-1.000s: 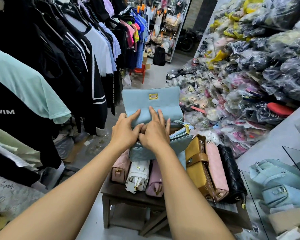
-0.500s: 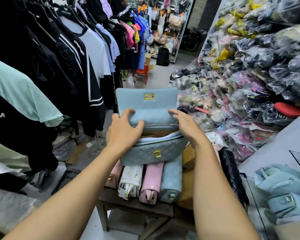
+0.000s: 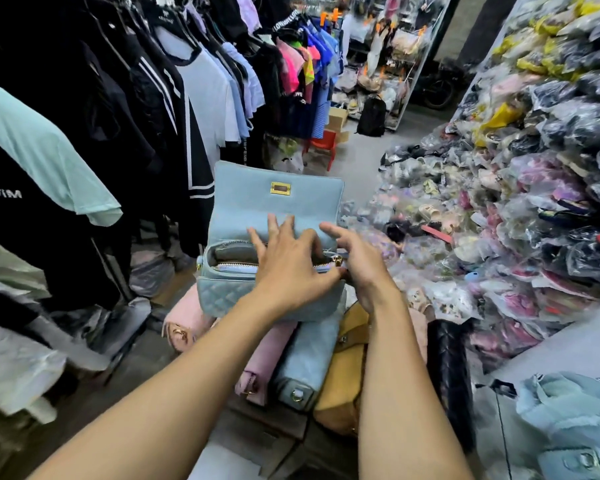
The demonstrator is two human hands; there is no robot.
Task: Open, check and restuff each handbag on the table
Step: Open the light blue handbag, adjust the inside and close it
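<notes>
A light blue quilted handbag (image 3: 229,297) sits on top of the other bags, its flap (image 3: 257,195) with a gold clasp folded up and back. The inner zip pocket gapes at the left end. My left hand (image 3: 291,268) lies over the bag's mouth with fingers spread. My right hand (image 3: 361,268) pinches the gold zipper pull (image 3: 336,260) at the bag's right end. Beneath lie two pink bags (image 3: 187,320) (image 3: 269,358), a light blue bag (image 3: 307,362), a mustard bag (image 3: 343,386) and a black quilted bag (image 3: 447,368) on a small wooden table (image 3: 267,424).
A rack of hanging shirts (image 3: 136,116) runs close along the left. Heaps of plastic-wrapped goods (image 3: 516,202) rise on the right. A grey counter (image 3: 551,355) at lower right carries more light blue bags (image 3: 575,410). A red stool (image 3: 323,143) stands in the aisle beyond.
My left hand has slid from the bag's left side across its mouth to the right. My right hand has come in to the zipper pull. The inner pocket now shows open.
</notes>
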